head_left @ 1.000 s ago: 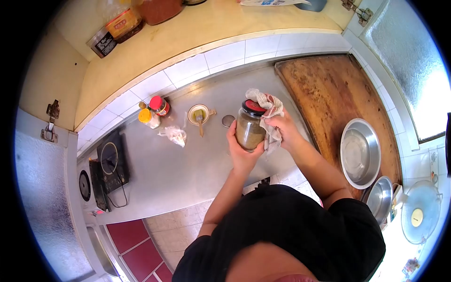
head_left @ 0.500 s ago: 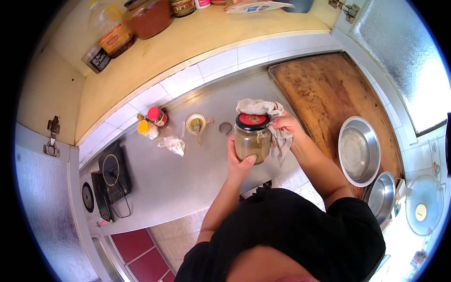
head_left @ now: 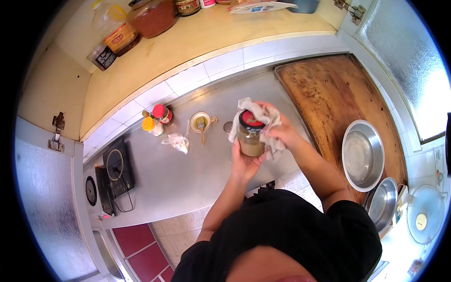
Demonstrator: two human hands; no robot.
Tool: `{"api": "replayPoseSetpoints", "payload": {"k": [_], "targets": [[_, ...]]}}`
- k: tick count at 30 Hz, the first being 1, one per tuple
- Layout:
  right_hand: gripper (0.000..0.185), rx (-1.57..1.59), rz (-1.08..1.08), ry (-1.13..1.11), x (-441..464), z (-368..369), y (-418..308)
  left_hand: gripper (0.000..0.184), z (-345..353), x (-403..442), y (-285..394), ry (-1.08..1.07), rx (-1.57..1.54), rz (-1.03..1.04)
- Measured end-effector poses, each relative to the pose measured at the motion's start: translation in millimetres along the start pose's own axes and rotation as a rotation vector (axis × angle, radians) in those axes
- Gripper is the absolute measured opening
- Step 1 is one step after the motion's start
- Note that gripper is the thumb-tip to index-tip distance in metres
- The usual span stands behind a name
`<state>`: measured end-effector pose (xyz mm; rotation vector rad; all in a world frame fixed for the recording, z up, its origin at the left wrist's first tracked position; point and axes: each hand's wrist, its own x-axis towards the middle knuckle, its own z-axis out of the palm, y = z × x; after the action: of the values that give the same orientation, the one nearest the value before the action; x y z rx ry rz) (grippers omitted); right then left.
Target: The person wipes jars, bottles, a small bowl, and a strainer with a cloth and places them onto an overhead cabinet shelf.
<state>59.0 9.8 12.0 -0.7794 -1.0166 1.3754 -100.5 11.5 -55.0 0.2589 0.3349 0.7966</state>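
Observation:
A glass jar (head_left: 252,144) with a red and black lid is held up over the steel counter, its lower part filled with something greyish-brown. My left hand (head_left: 244,164) is closed round the base of the jar. In my right hand (head_left: 283,133) is a crumpled whitish cloth (head_left: 268,115), pressed against the lid and the jar's right side. Part of the cloth hangs on the lid's left side too. Behind the jar, a small round metal lid (head_left: 228,127) lies on the counter, partly covered by the cloth.
On the steel counter (head_left: 188,178) stand a cup (head_left: 201,121) with a brush in it, a red-lidded jar (head_left: 162,113), a yellow-lidded jar (head_left: 152,126) and a plastic bag (head_left: 176,142). An induction cooker (head_left: 117,164) is at left. Metal basins (head_left: 346,155) rest by the wooden board (head_left: 319,94) at right.
My right hand has moved the cloth over and around the jar's lid, where before it hung at the lid's back and right. The jar has tilted and shifted slightly.

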Motion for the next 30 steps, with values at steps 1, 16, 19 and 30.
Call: {"api": "replayPoseSetpoints", "payload": {"k": [1,16,19,30], "targets": [[0.072,0.075,-0.06,-0.014,-1.0,5.6,7.6,0.069,10.5,-1.8,1.5,0.035,-0.013,0.013],[0.051,0.25,0.139,-0.099,-1.3,-10.4,11.0,0.073,-19.7,-15.9,-2.7,-0.142,-0.507,-0.64],[0.05,0.121,0.298,-0.068,-11.0,-5.9,8.5,0.066,-39.7,-5.7,-5.1,-0.334,-0.426,-0.766],[0.045,0.287,0.549,0.121,-40.3,-35.9,100.5,0.063,-53.5,-12.3,14.6,0.096,-0.021,-0.412]]}}
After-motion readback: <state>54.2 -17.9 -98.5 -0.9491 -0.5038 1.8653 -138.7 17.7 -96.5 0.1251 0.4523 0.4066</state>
